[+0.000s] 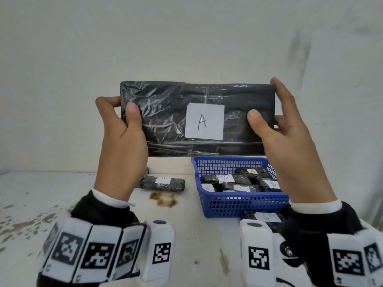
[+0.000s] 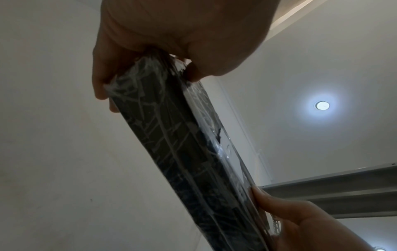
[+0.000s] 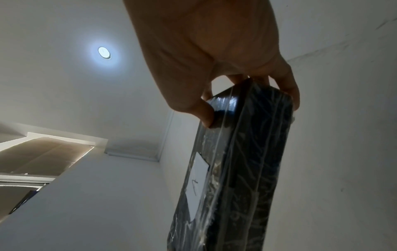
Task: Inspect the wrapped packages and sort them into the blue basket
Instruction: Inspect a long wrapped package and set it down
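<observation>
Two hands hold one long, flat black package wrapped in clear crinkled film (image 1: 178,121) up in the air, broad face toward the person, above the far part of the stained white table (image 1: 31,204). The left hand (image 1: 122,137) pinches its left end and the right hand (image 1: 284,129) its right end, thumbs on the near face, fingers behind. A white paper label marked A (image 1: 204,121) sits on that face. Below and to the right stands the blue plastic mesh basket (image 1: 244,206), already crowded with smaller wrapped bundles; another small black bundle labelled A (image 1: 163,184) lies on the table to its left. The film looks slick, so a loosened pinch could let the package slide. It also looks longer than the basket, so it may bridge the rim and tip out.
</observation>
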The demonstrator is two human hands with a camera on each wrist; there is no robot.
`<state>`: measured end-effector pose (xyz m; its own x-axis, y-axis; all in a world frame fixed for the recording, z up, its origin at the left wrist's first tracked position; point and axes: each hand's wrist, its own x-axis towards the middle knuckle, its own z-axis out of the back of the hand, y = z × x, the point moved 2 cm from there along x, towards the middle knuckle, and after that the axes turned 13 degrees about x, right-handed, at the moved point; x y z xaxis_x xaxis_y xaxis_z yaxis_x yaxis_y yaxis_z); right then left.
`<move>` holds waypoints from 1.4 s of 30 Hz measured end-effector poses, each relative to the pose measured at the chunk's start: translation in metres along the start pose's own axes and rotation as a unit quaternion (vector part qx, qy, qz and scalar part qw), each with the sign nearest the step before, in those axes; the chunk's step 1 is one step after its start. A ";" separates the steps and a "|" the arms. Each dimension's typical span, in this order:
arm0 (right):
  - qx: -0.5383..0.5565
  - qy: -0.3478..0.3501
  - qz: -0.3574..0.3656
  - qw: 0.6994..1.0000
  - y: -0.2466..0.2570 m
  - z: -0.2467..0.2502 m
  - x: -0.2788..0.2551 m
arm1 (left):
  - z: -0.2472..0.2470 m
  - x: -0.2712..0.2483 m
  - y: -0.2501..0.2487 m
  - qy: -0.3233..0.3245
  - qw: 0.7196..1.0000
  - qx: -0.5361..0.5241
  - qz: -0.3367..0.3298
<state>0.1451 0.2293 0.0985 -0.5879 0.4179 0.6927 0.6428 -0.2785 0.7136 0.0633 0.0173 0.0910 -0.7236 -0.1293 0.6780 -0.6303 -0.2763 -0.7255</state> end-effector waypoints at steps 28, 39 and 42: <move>-0.130 0.011 -0.019 0.991 0.006 -0.006 -0.006 | -0.011 -0.015 -0.007 0.075 0.991 0.111 -0.018; -0.155 0.005 -0.008 0.988 -0.002 -0.012 -0.009 | -0.013 -0.015 -0.002 0.062 0.992 0.100 -0.038; -0.153 -0.010 0.008 0.988 -0.002 -0.014 -0.010 | -0.015 -0.015 -0.001 0.058 0.994 0.083 -0.032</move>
<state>0.1428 0.2139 0.0912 -0.5661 0.4276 0.7047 0.4722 -0.5325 0.7025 0.0710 0.0336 0.0799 -0.7170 0.0008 0.6970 -0.6280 -0.4346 -0.6456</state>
